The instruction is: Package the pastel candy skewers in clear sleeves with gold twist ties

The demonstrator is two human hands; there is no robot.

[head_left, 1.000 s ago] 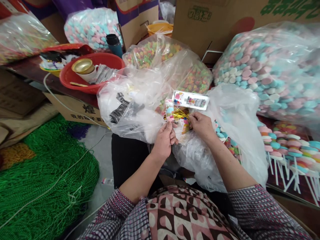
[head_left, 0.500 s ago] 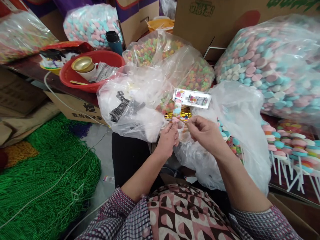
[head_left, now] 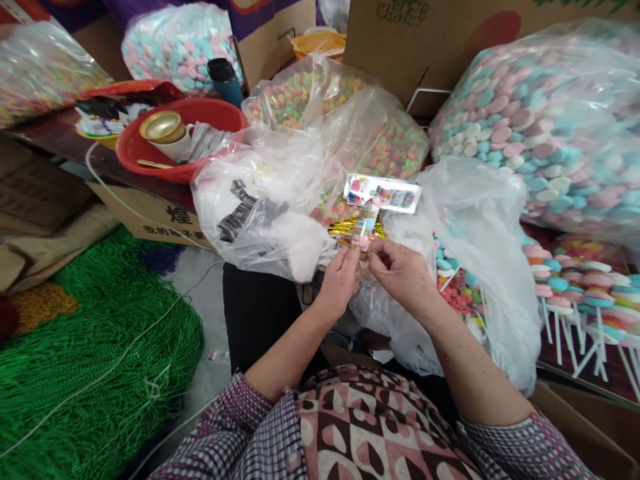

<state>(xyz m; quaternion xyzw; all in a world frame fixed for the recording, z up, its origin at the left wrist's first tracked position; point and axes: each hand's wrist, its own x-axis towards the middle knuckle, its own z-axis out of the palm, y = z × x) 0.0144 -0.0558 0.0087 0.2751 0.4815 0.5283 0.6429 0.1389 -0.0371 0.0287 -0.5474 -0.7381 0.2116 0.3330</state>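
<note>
The left grip [head_left: 343, 277] pinched the wrapped candy [head_left: 367, 223] by its base, at one o'clock; the right grip [head_left: 400, 267], at three o'clock, looked narrow, its contents unclear. A slack pinch could have let the wrapper turn or snag the gold ties [head_left: 343, 227] at twelve.

We have a round red plastic basin [head_left: 175, 175] left, shallow gold metal bowl [head_left: 161, 125] inside, cylindrical dark-blue bottle [head_left: 227, 88] behind. Right of basin: clear plastic bag of multicoloured ring sweets [head_left: 393, 148], thin metallic-gold strips [head_left: 343, 227] before it. Far right: bulging clear plastic bag of pink-and-blue discs [head_left: 530, 133] (layered multicoloured stick sweets [head_left: 598, 288] in front). Green cord heap [head_left: 105, 340]: lower left.
</note>
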